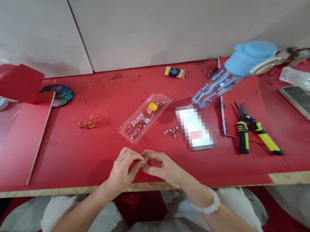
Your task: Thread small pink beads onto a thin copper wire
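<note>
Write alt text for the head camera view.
Two bare hands, left and right, pinch something tiny together over a red table. Beyond them lie a clear tray of beads and coiled copper-coloured wire; yellow-and-black pliers lie to the right.

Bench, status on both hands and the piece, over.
Left hand, right hand meeting at fingertips. Tiny piece between, too small to identify. Bead tray beyond, cutters off right, neither touching hands.
</note>
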The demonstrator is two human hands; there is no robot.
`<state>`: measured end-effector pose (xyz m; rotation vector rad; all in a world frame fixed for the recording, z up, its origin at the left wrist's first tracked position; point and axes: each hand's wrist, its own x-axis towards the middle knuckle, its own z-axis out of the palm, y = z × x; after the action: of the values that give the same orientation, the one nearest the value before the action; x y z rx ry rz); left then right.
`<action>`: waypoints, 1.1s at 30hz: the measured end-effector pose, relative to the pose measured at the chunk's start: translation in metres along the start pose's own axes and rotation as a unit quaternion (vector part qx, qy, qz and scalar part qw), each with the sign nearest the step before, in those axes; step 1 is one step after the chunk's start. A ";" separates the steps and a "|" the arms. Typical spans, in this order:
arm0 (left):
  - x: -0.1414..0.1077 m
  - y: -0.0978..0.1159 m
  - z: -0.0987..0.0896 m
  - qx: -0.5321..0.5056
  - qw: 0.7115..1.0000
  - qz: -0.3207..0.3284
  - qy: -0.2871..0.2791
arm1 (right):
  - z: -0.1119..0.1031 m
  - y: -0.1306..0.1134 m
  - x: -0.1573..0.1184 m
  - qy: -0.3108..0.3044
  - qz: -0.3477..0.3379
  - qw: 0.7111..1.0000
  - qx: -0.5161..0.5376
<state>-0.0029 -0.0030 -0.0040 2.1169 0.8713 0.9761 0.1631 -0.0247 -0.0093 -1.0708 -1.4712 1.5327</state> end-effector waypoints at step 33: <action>0.003 0.001 0.000 -0.398 0.836 -0.376 -0.033 | -0.002 0.002 -0.004 0.202 -0.180 0.934 -0.234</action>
<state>-0.0010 -0.0012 -0.0025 0.9505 0.9256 0.6480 0.1664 -0.0276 -0.0113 -1.2100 -1.6541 0.6659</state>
